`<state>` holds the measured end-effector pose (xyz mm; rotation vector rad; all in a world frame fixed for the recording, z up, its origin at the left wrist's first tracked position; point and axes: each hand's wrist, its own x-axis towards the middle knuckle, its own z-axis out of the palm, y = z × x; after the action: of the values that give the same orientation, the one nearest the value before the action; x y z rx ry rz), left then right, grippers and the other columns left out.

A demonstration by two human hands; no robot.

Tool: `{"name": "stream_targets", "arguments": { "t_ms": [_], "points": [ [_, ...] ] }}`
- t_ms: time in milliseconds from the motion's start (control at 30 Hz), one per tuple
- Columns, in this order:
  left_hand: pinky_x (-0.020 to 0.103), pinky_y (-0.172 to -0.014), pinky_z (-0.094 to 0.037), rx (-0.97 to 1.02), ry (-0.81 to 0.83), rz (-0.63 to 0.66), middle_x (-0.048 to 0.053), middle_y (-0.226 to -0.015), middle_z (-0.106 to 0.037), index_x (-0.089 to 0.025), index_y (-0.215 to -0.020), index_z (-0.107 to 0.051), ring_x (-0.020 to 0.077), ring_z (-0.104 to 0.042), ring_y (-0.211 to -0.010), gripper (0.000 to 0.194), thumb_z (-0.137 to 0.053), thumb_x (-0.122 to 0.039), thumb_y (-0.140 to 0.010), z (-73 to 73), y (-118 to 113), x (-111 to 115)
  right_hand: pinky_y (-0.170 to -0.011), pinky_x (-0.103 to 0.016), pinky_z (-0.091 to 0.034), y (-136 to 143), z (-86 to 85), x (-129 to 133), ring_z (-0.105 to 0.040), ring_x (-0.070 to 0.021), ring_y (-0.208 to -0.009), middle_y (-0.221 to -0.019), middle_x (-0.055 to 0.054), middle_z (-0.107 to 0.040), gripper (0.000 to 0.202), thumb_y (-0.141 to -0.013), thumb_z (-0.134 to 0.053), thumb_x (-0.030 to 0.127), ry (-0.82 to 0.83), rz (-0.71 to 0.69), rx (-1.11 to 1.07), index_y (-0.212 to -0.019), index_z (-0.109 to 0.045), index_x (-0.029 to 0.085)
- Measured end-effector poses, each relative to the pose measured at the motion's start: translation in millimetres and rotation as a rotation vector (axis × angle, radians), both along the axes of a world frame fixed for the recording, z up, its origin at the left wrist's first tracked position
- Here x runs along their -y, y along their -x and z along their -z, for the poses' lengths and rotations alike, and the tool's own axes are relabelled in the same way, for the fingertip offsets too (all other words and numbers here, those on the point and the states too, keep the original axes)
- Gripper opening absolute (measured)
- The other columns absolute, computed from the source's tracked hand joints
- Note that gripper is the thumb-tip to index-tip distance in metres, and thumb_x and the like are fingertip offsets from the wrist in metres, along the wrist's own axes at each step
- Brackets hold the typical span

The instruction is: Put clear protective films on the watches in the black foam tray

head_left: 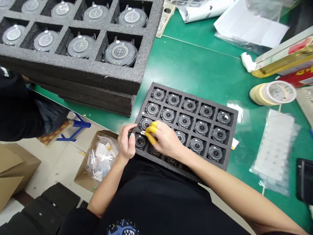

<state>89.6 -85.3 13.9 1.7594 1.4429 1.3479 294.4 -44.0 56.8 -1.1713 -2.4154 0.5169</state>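
Observation:
A black foam tray (pixel 207 101) lies on the green table, with a round dark watch part (pixel 184 121) in each visible compartment. My right hand (pixel 166 138), with yellow covers on its fingertips, is over the tray's left part. Its fingers are pinched on a small white piece (pixel 143 133), too small to name, between two watch parts at the left edge. My left hand (pixel 126 142) is at the tray's left edge, fingers curled but apart, holding nothing.
Stacked foam trays (pixel 97 70) with larger watch parts stand at the upper left. On the right are a tape roll (pixel 272 92), bagged white sheets (pixel 275 143) and a yellow-red box (pixel 288 58). A carton (pixel 91 163) of waste sits below left. A seated person (pixel 19 107) is at far left.

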Motion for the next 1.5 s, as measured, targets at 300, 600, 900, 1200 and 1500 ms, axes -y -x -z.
{"name": "stream_targets", "arguments": {
  "t_ms": [300, 600, 900, 1200, 1500],
  "points": [
    [0.044, -0.096, -0.062, -0.11, -0.041, 0.0, 0.015, -0.125, -0.077, -0.019, -0.132, -0.068, 0.0285, -0.075, -0.118, 0.03, -0.05, -0.035, -0.115, -4.1, 2, -5, -0.076, -0.039, -0.053, -109, -6.1, 19, -0.067, -0.0234, -0.084, -0.091, -0.005, -0.072, 0.01, -0.105, -0.064, 0.026, -0.024, 0.422, -0.192, -0.096, -0.067, 0.027],
    [0.045, -0.097, -0.062, -0.245, -0.022, -0.014, 0.014, -0.121, -0.076, -0.019, -0.127, -0.069, 0.0279, -0.074, -0.117, 0.022, -0.059, -0.028, -0.11, -13.1, 0, -12, -0.07, -0.038, -0.051, -155, 3.0, 68, -0.063, -0.0217, -0.075, -0.086, -0.002, -0.071, 0.012, -0.103, -0.071, 0.032, -0.022, 0.734, -0.304, -0.091, -0.07, 0.028],
    [0.05, -0.1, -0.063, -0.247, -0.072, -0.061, 0.012, -0.117, -0.076, -0.02, -0.119, -0.068, 0.0269, -0.076, -0.112, 0.02, -0.054, -0.032, -0.112, -0.8, 5, -12, -0.078, -0.045, -0.048, -192, 30.2, 102, -0.061, -0.0239, -0.08, -0.085, -0.005, -0.068, 0.012, -0.095, -0.079, 0.03, -0.059, 1.05, -0.435, -0.088, -0.071, 0.027],
    [0.051, -0.102, -0.061, -0.275, -0.037, -0.089, 0.013, -0.117, -0.074, -0.017, -0.114, -0.069, 0.0278, -0.074, -0.112, 0.022, -0.062, -0.037, -0.107, -1.7, 11, -19, -0.074, -0.038, -0.049, -241, 22.6, 117, -0.058, -0.0198, -0.074, -0.079, -0.001, -0.066, 0.013, -0.091, -0.075, 0.034, -0.138, 1.281, -0.281, -0.083, -0.07, 0.025],
    [0.049, -0.098, -0.06, -0.206, -0.08, -0.119, 0.01, -0.11, -0.073, -0.017, -0.106, -0.072, 0.0282, -0.072, -0.106, 0.024, -0.074, -0.04, -0.099, -7.0, 2, -30, -0.074, -0.035, -0.051, -269, 28.8, 126, -0.061, -0.02, -0.077, -0.087, -0.002, -0.068, 0.008, -0.099, -0.069, 0.03, -0.095, 1.244, -0.244, -0.092, -0.071, 0.025]
  ]
}}
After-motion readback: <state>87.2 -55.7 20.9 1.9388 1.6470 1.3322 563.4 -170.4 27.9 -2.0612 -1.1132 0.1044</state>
